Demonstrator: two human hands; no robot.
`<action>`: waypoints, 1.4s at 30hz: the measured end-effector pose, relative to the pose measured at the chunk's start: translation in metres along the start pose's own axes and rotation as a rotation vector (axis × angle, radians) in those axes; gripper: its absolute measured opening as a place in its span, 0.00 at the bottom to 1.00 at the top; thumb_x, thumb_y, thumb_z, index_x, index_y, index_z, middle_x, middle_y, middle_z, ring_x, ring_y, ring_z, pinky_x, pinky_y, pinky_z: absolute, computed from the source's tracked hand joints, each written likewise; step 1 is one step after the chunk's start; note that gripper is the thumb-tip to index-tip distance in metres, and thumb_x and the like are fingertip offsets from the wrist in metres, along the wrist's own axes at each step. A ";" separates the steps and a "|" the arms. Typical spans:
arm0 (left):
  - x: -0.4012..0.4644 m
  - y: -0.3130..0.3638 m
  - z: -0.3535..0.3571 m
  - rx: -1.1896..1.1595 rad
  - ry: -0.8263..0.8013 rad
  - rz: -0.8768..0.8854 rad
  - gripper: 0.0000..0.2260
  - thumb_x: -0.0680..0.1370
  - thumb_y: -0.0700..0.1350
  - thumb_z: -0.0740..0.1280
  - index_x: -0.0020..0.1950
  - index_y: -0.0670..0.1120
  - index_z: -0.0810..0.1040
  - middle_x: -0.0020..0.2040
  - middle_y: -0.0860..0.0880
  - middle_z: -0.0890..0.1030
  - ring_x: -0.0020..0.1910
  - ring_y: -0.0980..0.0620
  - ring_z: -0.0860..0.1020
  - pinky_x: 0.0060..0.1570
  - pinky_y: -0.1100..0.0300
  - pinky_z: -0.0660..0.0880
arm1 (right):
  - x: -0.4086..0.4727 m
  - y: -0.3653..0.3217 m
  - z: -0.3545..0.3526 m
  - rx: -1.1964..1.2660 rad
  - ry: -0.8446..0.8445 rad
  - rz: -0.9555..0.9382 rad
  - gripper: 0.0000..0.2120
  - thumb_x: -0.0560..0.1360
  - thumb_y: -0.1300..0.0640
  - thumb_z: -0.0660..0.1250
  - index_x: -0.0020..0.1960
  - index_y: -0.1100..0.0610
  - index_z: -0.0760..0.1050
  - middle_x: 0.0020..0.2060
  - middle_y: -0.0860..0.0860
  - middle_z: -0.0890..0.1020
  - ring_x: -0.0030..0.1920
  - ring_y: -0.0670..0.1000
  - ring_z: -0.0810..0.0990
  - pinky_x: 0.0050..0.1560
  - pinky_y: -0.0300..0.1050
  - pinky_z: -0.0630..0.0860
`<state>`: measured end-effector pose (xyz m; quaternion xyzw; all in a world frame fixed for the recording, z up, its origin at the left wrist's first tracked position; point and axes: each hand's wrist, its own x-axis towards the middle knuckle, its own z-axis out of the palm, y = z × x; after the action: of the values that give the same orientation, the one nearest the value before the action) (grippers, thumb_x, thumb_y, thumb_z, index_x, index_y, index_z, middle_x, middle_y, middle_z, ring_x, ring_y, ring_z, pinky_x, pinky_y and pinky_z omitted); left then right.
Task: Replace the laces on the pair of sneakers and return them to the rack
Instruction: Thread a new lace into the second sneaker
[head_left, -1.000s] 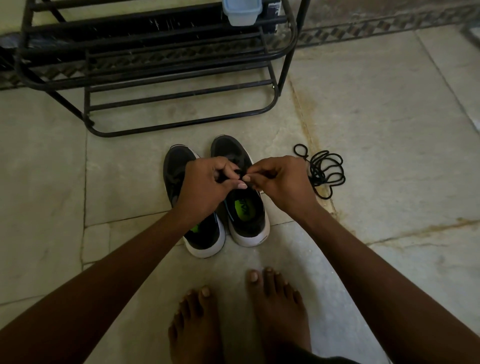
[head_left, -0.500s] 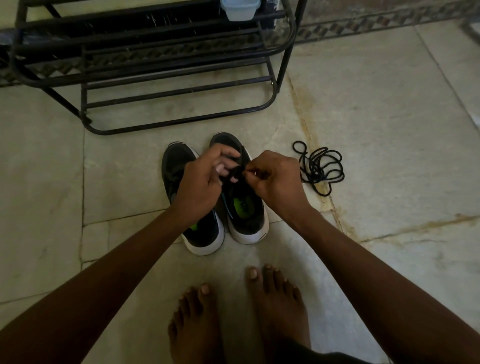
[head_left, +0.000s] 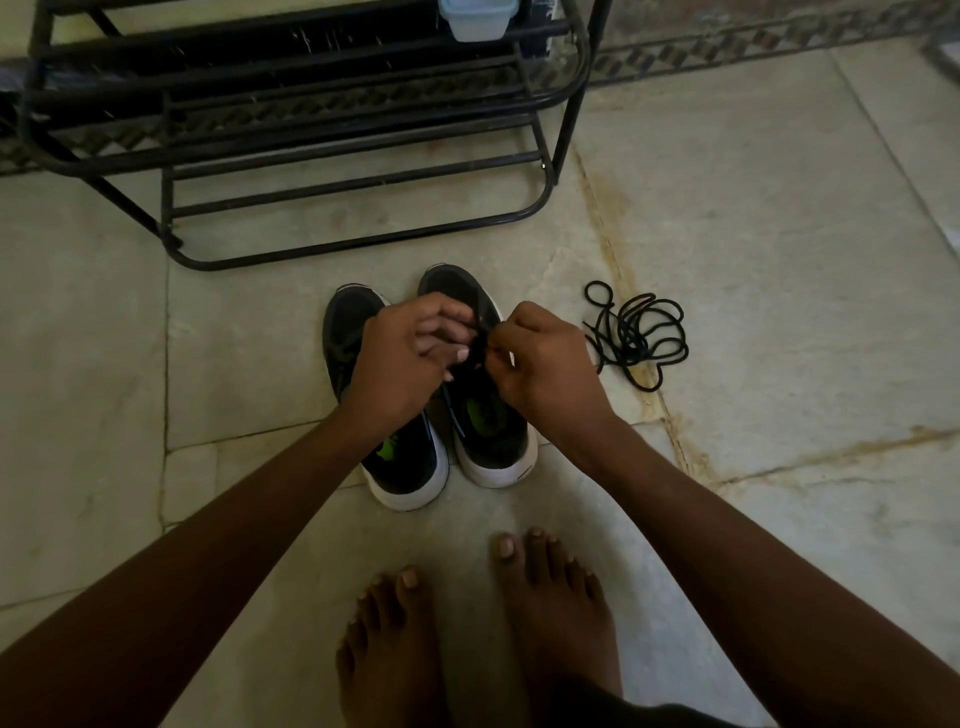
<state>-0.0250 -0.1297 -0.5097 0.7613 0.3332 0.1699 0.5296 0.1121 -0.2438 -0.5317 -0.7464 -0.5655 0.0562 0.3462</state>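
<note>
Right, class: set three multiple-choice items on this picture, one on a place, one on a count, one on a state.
1. Where does the loose lace lie?
A. on the rack
B. on the floor right of the sneakers
C. inside a sneaker

2. How many sneakers stand on the floor?
A. one
B. two
C. four

3. What are the hands doing?
A. both work the lace of the right sneaker
B. both rest on the floor
C. one lifts the rack

Key: 1 B, the coil lies on the tile; 2 B, the left sneaker stands beside the right; 3 A, left hand and right hand meet there.
</note>
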 end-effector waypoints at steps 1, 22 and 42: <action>0.000 0.000 0.000 -0.015 -0.003 -0.017 0.13 0.76 0.31 0.72 0.56 0.45 0.81 0.44 0.51 0.84 0.42 0.54 0.85 0.37 0.62 0.81 | -0.001 -0.001 0.000 -0.007 -0.007 -0.008 0.04 0.73 0.64 0.70 0.40 0.63 0.78 0.37 0.55 0.75 0.31 0.53 0.72 0.28 0.46 0.71; -0.009 0.000 0.007 0.127 0.093 0.023 0.10 0.76 0.34 0.73 0.56 0.44 0.82 0.46 0.51 0.84 0.44 0.56 0.84 0.47 0.63 0.82 | -0.003 0.006 -0.005 0.110 0.014 0.060 0.03 0.75 0.67 0.70 0.47 0.63 0.81 0.40 0.56 0.78 0.35 0.50 0.75 0.36 0.41 0.72; -0.031 -0.033 -0.015 0.976 0.208 0.242 0.19 0.71 0.34 0.73 0.61 0.43 0.80 0.52 0.45 0.83 0.52 0.41 0.77 0.52 0.50 0.63 | -0.015 0.036 -0.008 0.085 0.044 0.143 0.05 0.77 0.70 0.66 0.46 0.62 0.76 0.43 0.52 0.75 0.40 0.48 0.72 0.41 0.37 0.68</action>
<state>-0.0671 -0.1330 -0.5309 0.9321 0.3340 0.1295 0.0534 0.1393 -0.2649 -0.5514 -0.7706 -0.5002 0.0882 0.3850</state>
